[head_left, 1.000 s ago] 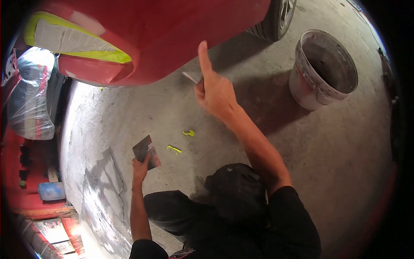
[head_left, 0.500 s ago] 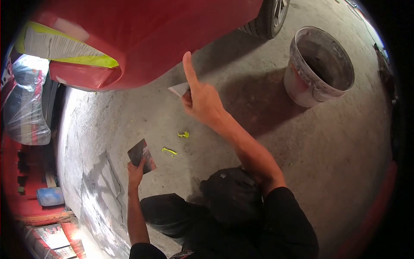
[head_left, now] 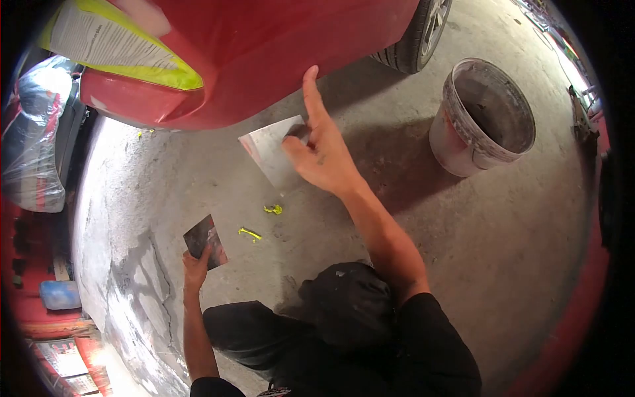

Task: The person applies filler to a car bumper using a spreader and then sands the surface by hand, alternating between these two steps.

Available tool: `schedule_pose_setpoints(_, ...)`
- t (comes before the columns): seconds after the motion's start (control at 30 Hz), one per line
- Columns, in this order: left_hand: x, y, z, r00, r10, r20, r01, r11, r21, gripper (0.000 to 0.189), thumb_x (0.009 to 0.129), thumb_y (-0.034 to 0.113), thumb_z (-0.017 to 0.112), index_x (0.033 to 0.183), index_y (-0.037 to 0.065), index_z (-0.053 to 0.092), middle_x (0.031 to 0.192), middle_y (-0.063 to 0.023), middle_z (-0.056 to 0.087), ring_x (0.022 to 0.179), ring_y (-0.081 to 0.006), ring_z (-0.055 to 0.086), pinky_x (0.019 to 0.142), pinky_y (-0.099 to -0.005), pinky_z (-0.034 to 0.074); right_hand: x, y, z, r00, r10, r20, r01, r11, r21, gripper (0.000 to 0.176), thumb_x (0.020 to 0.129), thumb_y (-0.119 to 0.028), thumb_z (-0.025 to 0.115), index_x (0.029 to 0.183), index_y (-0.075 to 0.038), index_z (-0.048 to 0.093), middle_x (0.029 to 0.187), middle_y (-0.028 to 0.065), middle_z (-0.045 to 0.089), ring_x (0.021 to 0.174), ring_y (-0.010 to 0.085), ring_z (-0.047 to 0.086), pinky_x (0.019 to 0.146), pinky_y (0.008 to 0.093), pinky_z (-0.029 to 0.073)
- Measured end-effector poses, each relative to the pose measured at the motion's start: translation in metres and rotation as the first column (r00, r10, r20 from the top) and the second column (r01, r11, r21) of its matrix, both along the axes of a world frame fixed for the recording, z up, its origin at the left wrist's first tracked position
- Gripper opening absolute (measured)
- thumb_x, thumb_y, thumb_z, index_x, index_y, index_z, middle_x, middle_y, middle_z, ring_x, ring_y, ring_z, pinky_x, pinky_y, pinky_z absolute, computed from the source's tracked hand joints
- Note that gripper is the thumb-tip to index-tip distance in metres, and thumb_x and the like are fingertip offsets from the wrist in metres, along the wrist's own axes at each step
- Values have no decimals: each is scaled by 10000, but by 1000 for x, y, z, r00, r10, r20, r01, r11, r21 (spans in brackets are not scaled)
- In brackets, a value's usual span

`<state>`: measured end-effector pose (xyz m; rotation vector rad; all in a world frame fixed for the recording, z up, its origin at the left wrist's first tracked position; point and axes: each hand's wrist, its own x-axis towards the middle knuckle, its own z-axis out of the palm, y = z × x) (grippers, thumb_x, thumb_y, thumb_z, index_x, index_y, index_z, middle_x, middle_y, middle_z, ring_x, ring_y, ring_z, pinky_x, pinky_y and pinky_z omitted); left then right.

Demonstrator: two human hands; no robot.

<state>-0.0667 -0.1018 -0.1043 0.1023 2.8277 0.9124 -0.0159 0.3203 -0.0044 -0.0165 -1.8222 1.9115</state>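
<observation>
My left hand (head_left: 196, 266) pinches a dark square sheet of sandpaper (head_left: 206, 242) with reddish smears, low over the floor. My right hand (head_left: 324, 149) grips a pale grey-white sheet of sandpaper (head_left: 272, 149) between the thumb and curled fingers, partly hidden by the hand. One finger of that hand points out toward the lower edge of the red car bumper (head_left: 264, 73); whether it touches cannot be seen. Yellow-green masking tape and printed paper (head_left: 116, 49) cover the car's lamp area. A pale patch (head_left: 144, 14) shows on the red paint.
A dirty bucket (head_left: 466, 122) stands on the concrete floor to the right, near the car wheel (head_left: 420, 40). Scraps of yellow-green tape (head_left: 250, 233) lie on the floor. Plastic-wrapped parts (head_left: 40, 132) and a blue container (head_left: 59, 295) are at the left.
The pale sheet in my right hand has turned from nearly edge-on to broad side in view. My left hand keeps its hold on the dark sheet. The view has shifted slightly.
</observation>
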Motion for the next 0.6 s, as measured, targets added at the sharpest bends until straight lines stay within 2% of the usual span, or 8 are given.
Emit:
schedule_pose_setpoints(0.13, -5, -10, -13, 998, -44, -46, 48, 994, 94, 321, 869, 260, 718, 958, -47, 699, 824, -136, 725, 750, -173, 674, 686, -353, 518, -3, -20, -4, 998, 49, -48, -48, 999, 21, 1020, 792, -36, 545, 1540, -77, -147, 657, 107, 561, 532, 164, 517, 555, 297, 453)
schedule_pose_setpoints(0.2, -5, -9, -13, 996, -62, -67, 68, 993, 92, 319, 870, 257, 717, 961, -48, 700, 815, -128, 722, 743, -161, 665, 680, -347, 515, 0, -30, -1, 996, 90, 6, -90, 994, 54, 1040, 785, -32, 556, 1536, -80, -162, 635, 126, 569, 523, 202, 542, 563, 323, 465)
schedule_pose_setpoints(0.27, -4, -6, -8, 997, -63, -37, 66, 995, 68, 289, 893, 237, 700, 969, -42, 701, 835, -79, 715, 753, -129, 637, 691, -328, 509, 7, -39, 6, 989, 119, 93, -129, 985, 111, 1072, 768, -15, 573, 1531, -82, -177, 623, 137, 589, 524, 244, 575, 574, 350, 479)
schedule_pose_setpoints(0.3, -3, -4, -5, 998, -63, -22, 64, 996, 56, 275, 904, 227, 691, 972, -39, 701, 846, -55, 712, 758, -112, 623, 697, -319, 506, 8, -40, 2, 992, 108, 60, -118, 971, 209, 1068, 762, 2, 579, 1543, -102, -142, 653, 155, 596, 515, 244, 566, 563, 335, 471)
schedule_pose_setpoints(0.37, -4, -7, -8, 999, -43, -21, 44, 997, 63, 295, 883, 242, 707, 959, -43, 700, 813, -93, 713, 737, -131, 635, 680, -331, 509, 9, -41, -12, 995, 95, -11, -83, 914, 396, 1067, 751, 34, 592, 1567, -142, -72, 713, 193, 610, 498, 244, 549, 541, 305, 456)
schedule_pose_setpoints(0.47, -4, -8, -7, 999, -36, -34, 38, 998, 40, 303, 876, 251, 715, 941, -45, 699, 787, -99, 710, 719, -131, 629, 666, -333, 506, -1, -22, -23, 986, -155, -68, 169, 910, 380, 1068, 742, 42, 595, 1569, -146, -54, 598, 143, 553, 477, 287, 539, 536, 340, 462)
schedule_pose_setpoints(0.57, 1, -4, 0, 999, -18, -36, 20, 998, 54, 300, 881, 253, 713, 921, -45, 696, 771, -79, 702, 708, -119, 611, 658, -325, 499, -10, -3, -15, 962, -259, -87, 267, 822, 504, 1084, 728, 53, 600, 1568, -145, -55, 555, 136, 516, 476, 289, 543, 532, 363, 464)
schedule_pose_setpoints(0.6, 2, -1, 3, 999, -10, -36, 12, 998, 69, 300, 883, 253, 712, 915, -45, 694, 765, -73, 699, 704, -115, 605, 655, -322, 496, -10, -3, -16, 966, -251, -66, 249, 823, 511, 1096, 719, 49, 614, 1567, -140, -53, 585, 135, 559, 506, 303, 573, 545, 378, 474)
